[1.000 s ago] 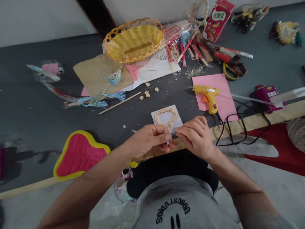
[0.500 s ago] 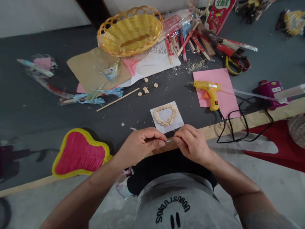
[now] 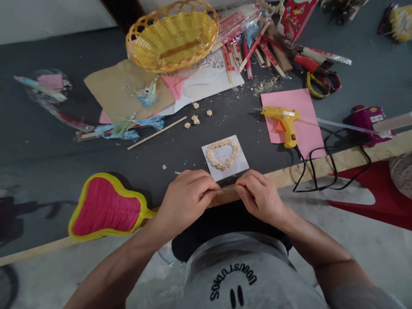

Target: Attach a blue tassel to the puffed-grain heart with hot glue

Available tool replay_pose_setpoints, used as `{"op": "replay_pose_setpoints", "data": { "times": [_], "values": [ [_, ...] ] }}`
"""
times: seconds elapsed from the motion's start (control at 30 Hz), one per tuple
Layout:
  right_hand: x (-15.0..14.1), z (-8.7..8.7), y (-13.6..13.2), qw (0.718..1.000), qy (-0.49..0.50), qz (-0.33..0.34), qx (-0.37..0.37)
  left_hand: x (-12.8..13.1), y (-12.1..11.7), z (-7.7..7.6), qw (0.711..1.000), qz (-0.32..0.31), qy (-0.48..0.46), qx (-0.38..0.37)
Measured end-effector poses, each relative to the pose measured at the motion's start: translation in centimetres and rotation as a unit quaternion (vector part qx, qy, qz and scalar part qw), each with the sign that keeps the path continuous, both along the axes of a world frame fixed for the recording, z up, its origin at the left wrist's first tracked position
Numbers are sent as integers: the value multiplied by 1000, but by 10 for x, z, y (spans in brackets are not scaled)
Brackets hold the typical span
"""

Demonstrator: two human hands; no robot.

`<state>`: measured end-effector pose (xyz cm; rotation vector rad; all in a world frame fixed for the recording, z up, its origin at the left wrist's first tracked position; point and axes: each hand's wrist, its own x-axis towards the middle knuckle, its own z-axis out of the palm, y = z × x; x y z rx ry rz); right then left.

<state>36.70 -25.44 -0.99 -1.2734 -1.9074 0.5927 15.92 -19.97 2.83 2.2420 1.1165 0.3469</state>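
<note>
My left hand [image 3: 192, 193] and my right hand [image 3: 260, 195] are both closed in a pinch at the table's front edge. Between them runs a thin pale strand [image 3: 228, 189], gripped at either end; its exact kind is too fine to make out. Just beyond my fingers lies a small white paper square [image 3: 218, 175]. On it rests a heart-like ring of small beige pieces [image 3: 237, 150]. Several loose beige clusters [image 3: 195, 119] lie farther back, beside a thin wooden stick [image 3: 157, 133].
At right a yellow glue gun [image 3: 286, 122] lies on pink paper [image 3: 310, 103], its black cord [image 3: 302, 171] looping over the edge. A pink-and-yellow fan-shaped piece [image 3: 107, 208] sits left. Behind are a yellow basket [image 3: 174, 38], wrapped chopsticks [image 3: 247, 56], scissors [image 3: 322, 83] and tassels [image 3: 122, 128].
My left hand's fingers have curled in more and drawn slightly left, so a longer stretch of strand shows between the hands. The right hand stays about where it was.
</note>
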Motion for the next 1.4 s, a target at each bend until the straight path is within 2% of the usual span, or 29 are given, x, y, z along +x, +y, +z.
{"op": "replay_pose_setpoints", "data": {
  "times": [0.3, 0.5, 0.6, 0.73, 0.8, 0.9, 1.0, 1.07, 1.23, 1.4],
  "values": [
    [-3, -1, 0, 997, 49, -19, -50, 1, -9, -2, 994, 71, -83, -20],
    [-10, -4, -3, 995, 76, -2, -71, 7, -19, -3, 961, 114, -214, -135],
    [-14, -6, -6, 992, 88, 15, -84, 9, -22, -5, 946, 123, -247, -169],
    [-10, -3, -6, 988, 98, 54, -106, 11, -26, -9, 935, 164, -238, -206],
    [-3, 0, -2, 990, 91, 48, -94, 11, -27, -11, 929, 179, -235, -225],
    [8, 6, 5, 989, 108, 53, -88, 12, -27, -16, 929, 164, -225, -242],
    [11, 9, 12, 975, 152, 123, -109, 12, -26, -19, 934, 146, -204, -254],
    [9, 8, 14, 967, 169, 146, -124, 12, -26, -19, 936, 136, -198, -258],
    [7, 5, 18, 972, 154, 108, -143, 12, -29, -16, 942, 145, -172, -251],
    [14, 4, 25, 983, 82, 96, -134, 16, -35, -21, 933, 178, -166, -266]
  ]
}}
